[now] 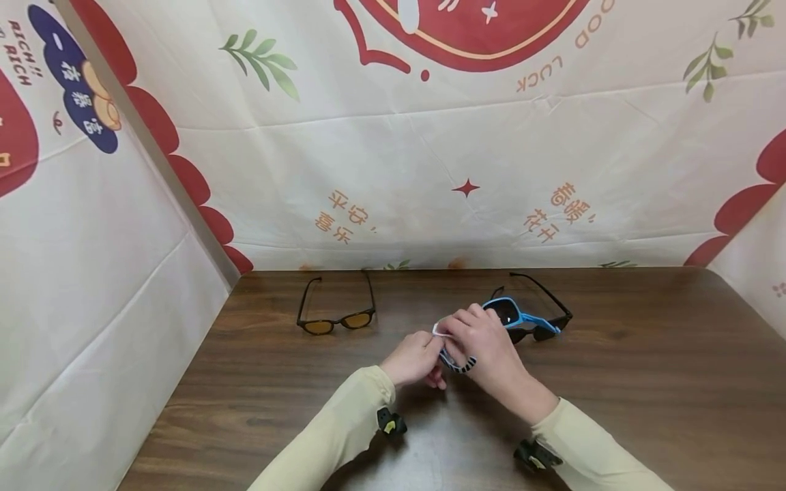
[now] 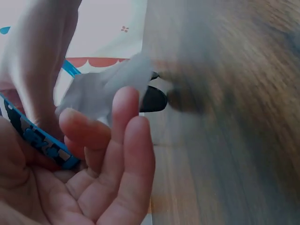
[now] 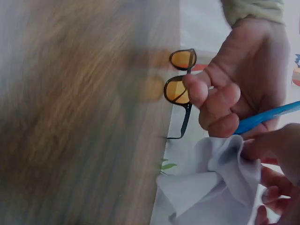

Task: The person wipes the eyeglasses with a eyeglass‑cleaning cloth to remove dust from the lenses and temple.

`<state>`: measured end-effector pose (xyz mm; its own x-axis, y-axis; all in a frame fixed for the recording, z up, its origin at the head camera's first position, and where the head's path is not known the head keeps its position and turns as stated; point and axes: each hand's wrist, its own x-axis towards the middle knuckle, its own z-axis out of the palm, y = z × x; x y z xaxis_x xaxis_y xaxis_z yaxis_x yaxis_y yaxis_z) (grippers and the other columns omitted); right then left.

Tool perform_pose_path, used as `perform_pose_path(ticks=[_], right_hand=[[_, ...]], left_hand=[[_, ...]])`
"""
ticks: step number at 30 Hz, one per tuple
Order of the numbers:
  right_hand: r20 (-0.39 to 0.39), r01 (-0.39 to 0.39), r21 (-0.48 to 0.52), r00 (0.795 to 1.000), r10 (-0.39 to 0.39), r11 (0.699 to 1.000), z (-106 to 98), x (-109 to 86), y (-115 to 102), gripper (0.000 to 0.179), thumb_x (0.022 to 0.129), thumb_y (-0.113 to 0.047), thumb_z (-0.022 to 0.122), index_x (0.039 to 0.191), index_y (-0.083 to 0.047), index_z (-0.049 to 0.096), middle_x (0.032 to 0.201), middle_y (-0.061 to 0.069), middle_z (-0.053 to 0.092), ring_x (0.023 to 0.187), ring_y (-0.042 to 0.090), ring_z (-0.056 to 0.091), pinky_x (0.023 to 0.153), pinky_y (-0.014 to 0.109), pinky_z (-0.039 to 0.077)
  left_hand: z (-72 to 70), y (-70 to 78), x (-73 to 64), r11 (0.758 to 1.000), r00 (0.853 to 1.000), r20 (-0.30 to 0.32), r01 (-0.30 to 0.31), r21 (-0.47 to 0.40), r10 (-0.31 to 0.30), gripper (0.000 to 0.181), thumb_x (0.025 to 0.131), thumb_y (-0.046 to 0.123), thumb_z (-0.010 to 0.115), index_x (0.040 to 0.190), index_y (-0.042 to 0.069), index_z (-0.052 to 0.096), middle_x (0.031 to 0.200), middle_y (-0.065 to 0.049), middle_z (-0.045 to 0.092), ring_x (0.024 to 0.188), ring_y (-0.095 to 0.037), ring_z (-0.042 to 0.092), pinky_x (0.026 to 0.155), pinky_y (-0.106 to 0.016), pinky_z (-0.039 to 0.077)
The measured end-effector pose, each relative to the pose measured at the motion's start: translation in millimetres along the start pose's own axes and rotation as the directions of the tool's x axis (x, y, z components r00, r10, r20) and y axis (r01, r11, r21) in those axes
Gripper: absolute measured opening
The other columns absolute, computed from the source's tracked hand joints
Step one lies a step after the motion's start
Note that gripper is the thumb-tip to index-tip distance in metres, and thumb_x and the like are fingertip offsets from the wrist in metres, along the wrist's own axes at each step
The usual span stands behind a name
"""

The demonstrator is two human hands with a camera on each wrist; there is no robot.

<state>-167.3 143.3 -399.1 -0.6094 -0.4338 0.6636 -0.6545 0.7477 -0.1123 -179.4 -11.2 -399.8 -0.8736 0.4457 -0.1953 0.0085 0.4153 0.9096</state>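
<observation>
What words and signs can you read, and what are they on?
"RICH!! RICH": left cloth
"一夜暴富": blue patch on the left cloth
"OOD LUCK", first letter cut off: back cloth
"平安喜乐": back cloth
"春暖花开": back cloth
Red patch on the left cloth: yellow mark, cut off.
Black wrist gadgets: yellow marks, too small to read.
Patterned blue strip by the left hand: any letters are too blurred.

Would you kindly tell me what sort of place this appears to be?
Probably a makeshift recording booth indoors: printed cloth hangs behind a wood-grain table, and both sleeves have black devices near the cuffs.
</observation>
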Motion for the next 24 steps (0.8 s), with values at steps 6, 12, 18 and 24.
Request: perform_pose_path(ticks=[6, 12, 18, 24], right_hand=[[0.112, -0.056, -0.145, 0.991, 0.073, 0.988, -7.7, -6.7, 1.5, 0.014, 0.075, -0.009, 0.078, 0.082, -0.011, 0.066, 0.075, 0.0, 0.06, 0.071, 0.021, 0.045, 0.063, 0.037, 0.035], [-0.125, -0.035, -0.255, 0.992, 0.003, 0.966, -3.2, -7.0, 7.4, 0.012, 0.088, -0.013, 0.054, 0.085, -0.005, 0.063, 0.077, 0.009, 0.06, 0.074, 0.031, 0.05, 0.067, 0.047, 0.037], [-0.143, 0.006, -0.086, 0.99, -0.018, 0.996, 0.9, -4.0, 6.1, 0.008, 0.084, -0.015, 0.066, 0.088, -0.009, 0.07, 0.082, 0.003, 0.066, 0.074, 0.025, 0.053, 0.069, 0.046, 0.036], [0.032, -0.045, -0.036, 0.998, 0.047, 0.998, -5.0, -9.7, 5.4, 0.017, 0.073, -0.01, 0.08, 0.087, -0.012, 0.069, 0.082, 0.0, 0.065, 0.075, 0.019, 0.047, 0.07, 0.044, 0.036]], left_hand=[[-0.9, -1.7, 1.3, 1.0, 1.0, -0.021, 0.004, 0.015, -0.003, 0.037, 0.098, 0.012, 0.037, 0.076, -0.008, 0.057, 0.053, -0.006, 0.053, 0.048, -0.018, 0.062, 0.051, -0.034, 0.055], [4.0, 0.5, 1.6, 0.999, 1.0, 0.008, -0.007, 0.044, 0.006, 0.033, 0.095, 0.01, 0.036, 0.077, -0.009, 0.057, 0.053, -0.005, 0.052, 0.045, -0.016, 0.061, 0.048, -0.031, 0.054], [8.3, 1.6, 3.4, 0.999, 1.0, 0.005, -0.03, 0.032, 0.03, 0.037, 0.099, 0.014, 0.036, 0.074, -0.006, 0.055, 0.051, -0.004, 0.048, 0.044, -0.015, 0.058, 0.048, -0.034, 0.054], [1.2, 0.9, 2.7, 0.999, 0.999, -0.011, -0.037, 0.029, 0.038, 0.033, 0.098, 0.013, 0.036, 0.071, 0.003, 0.054, 0.053, -0.003, 0.048, 0.044, -0.014, 0.057, 0.051, -0.037, 0.054]])
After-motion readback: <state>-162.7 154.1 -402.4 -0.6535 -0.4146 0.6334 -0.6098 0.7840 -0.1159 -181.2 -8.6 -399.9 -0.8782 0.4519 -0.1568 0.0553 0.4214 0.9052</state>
